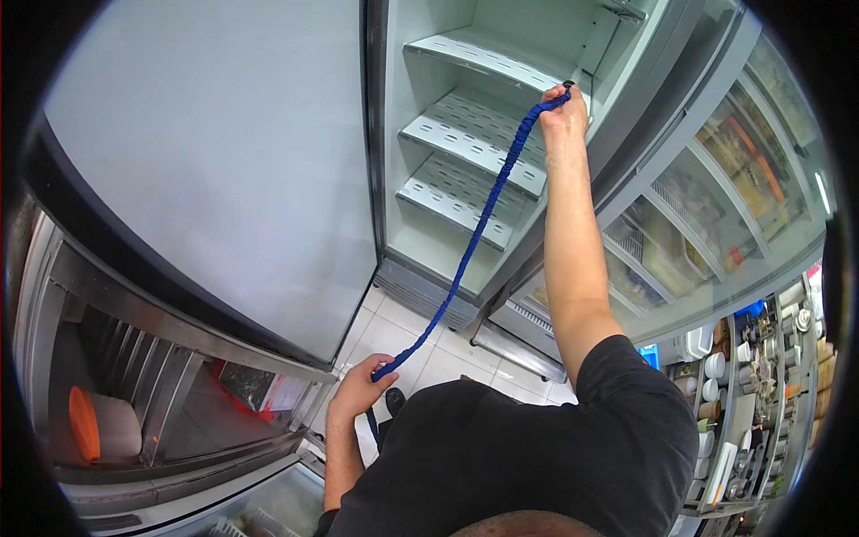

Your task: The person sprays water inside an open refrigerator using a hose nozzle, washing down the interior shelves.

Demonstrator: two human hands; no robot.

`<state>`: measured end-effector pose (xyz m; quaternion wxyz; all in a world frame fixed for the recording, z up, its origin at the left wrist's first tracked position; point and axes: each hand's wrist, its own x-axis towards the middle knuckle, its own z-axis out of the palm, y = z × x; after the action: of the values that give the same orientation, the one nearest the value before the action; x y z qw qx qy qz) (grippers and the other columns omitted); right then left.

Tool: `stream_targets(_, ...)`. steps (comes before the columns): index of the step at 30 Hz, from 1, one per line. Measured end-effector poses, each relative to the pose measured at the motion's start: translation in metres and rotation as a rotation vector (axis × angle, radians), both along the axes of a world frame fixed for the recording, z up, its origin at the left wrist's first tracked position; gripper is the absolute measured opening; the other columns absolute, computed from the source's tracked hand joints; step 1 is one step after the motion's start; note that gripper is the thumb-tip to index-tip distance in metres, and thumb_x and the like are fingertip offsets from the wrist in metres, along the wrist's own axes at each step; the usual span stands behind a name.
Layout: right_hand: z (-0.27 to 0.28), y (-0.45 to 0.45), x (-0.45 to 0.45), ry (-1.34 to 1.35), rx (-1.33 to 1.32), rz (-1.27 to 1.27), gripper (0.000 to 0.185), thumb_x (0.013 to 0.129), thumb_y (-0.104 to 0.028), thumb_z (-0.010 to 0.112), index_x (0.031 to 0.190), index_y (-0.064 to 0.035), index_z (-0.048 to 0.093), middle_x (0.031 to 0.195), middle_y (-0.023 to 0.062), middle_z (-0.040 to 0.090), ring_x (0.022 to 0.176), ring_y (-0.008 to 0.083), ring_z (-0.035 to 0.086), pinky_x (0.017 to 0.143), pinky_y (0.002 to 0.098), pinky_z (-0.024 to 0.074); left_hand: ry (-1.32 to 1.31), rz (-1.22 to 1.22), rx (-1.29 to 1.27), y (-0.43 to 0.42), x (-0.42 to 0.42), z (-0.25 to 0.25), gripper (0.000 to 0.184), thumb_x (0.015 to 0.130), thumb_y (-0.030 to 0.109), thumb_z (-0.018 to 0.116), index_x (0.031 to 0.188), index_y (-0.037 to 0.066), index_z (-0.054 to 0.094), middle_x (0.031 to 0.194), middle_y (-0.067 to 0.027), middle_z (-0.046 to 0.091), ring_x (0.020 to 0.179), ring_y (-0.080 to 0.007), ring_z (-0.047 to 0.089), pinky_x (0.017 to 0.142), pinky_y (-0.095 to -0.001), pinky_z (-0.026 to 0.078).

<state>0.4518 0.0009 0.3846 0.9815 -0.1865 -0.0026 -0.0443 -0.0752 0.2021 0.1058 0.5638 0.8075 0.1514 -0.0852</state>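
Observation:
A blue fabric-covered hose (488,210) runs diagonally from my raised right hand down to my left hand. My right hand (565,109) grips its upper end, where a small black fitting shows, in front of an upright cabinet's interior. Low at the centre left, my left hand (360,387) is closed round the lower part of the hose, which hangs on below it. The cabinet (420,246) stands open, with perforated white shelves (474,139) inside. Its large grey door (215,161) is swung out to the left.
At the right, a glass-fronted unit (698,206) holds packed goods. Shelves of dishes (747,412) stand beyond it. Steel racking (170,376) at the lower left holds an orange-lidded container (112,425). White floor tiles (447,367) show below the cabinet.

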Motion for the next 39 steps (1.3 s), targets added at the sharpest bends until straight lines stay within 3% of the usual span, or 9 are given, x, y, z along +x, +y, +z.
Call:
stream_targets(11,0.005,0.005,0.006,-0.002,-0.038,0.028,0.016,0.108,-0.020,0.055,0.105,-0.0047,0.052,0.085,0.0086,0.059,0.068,0.0157,0.059,0.054,0.0286,0.0532,-0.003,0.013,0.010,0.002,-0.002,-0.001,0.041,0.093,0.025,0.079,0.127,0.007,0.065,0.101,-0.0101,0.074,0.085,-0.0184,0.067,0.079,-0.0324,0.054)
stream_targets(18,0.014,0.010,-0.013,-0.233,-0.341,0.479,0.016,0.104,-0.017,0.062,0.110,-0.0058,0.052,0.092,0.0128,0.064,0.065,0.0099,0.056,0.050,0.0220,0.0468,-0.071,0.015,0.012,0.001,-0.001,-0.002,0.040,0.093,0.026,0.079,0.126,0.007,0.066,0.102,-0.0096,0.074,0.085,-0.0180,0.067,0.079,-0.0327,0.054)
stream_targets(24,0.011,0.016,-0.010,-0.136,-0.293,0.405,0.016,0.105,-0.018,0.061,0.110,-0.0055,0.052,0.089,0.0120,0.063,0.064,0.0123,0.057,0.051,0.0247,0.0492,-0.063,0.015,0.004,-0.002,-0.002,0.005,0.037,0.094,0.024,0.077,0.127,0.008,0.066,0.099,-0.0072,0.071,0.088,-0.0154,0.062,0.081,-0.0309,0.052)
stream_targets(27,0.009,0.019,-0.009,-0.078,-0.108,0.161,0.016,0.105,-0.018,0.060,0.110,-0.0053,0.052,0.088,0.0112,0.062,0.065,0.0133,0.057,0.051,0.0262,0.0505,-0.038,0.025,0.006,-0.003,-0.004,0.011,0.037,0.094,0.024,0.077,0.126,0.008,0.067,0.097,-0.0061,0.070,0.087,-0.0144,0.062,0.080,-0.0307,0.051)
stream_targets(28,0.009,0.019,-0.013,-0.083,-0.122,0.123,0.017,0.105,-0.020,0.061,0.108,-0.0047,0.053,0.087,0.0096,0.062,0.064,0.0127,0.056,0.050,0.0260,0.0491,-0.020,0.029,0.007,-0.003,-0.005,0.014,0.037,0.094,0.024,0.077,0.126,0.008,0.067,0.096,-0.0057,0.070,0.086,-0.0141,0.062,0.079,-0.0306,0.051)
stream_targets(33,0.019,0.019,-0.035,-0.298,-0.588,0.534,0.024,0.103,-0.025,0.067,0.110,-0.0047,0.057,0.088,0.0081,0.062,0.061,0.0075,0.051,0.049,0.0217,0.0415,-0.026,0.014,-0.001,-0.004,-0.005,-0.005,0.037,0.093,0.025,0.078,0.124,0.009,0.067,0.094,-0.0042,0.069,0.085,-0.0141,0.061,0.078,-0.0303,0.051)
stream_targets(38,0.022,0.032,-0.031,-0.234,-0.457,0.299,0.024,0.102,-0.025,0.068,0.109,-0.0039,0.060,0.087,0.0076,0.062,0.058,0.0075,0.048,0.046,0.0221,0.0386,-0.072,-0.004,0.023,-0.003,-0.003,-0.005,0.042,0.093,0.030,0.079,0.126,0.009,0.067,0.094,-0.0078,0.072,0.085,-0.0169,0.066,0.079,-0.0328,0.054)
stream_targets(39,0.024,0.033,-0.037,-0.265,-0.555,0.348,0.025,0.102,-0.025,0.069,0.110,-0.0036,0.060,0.087,0.0076,0.062,0.058,0.0073,0.048,0.046,0.0220,0.0382,-0.071,0.001,0.013,-0.004,-0.004,-0.004,0.040,0.093,0.028,0.079,0.126,0.009,0.067,0.095,-0.0068,0.071,0.086,-0.0163,0.065,0.079,-0.0323,0.053)
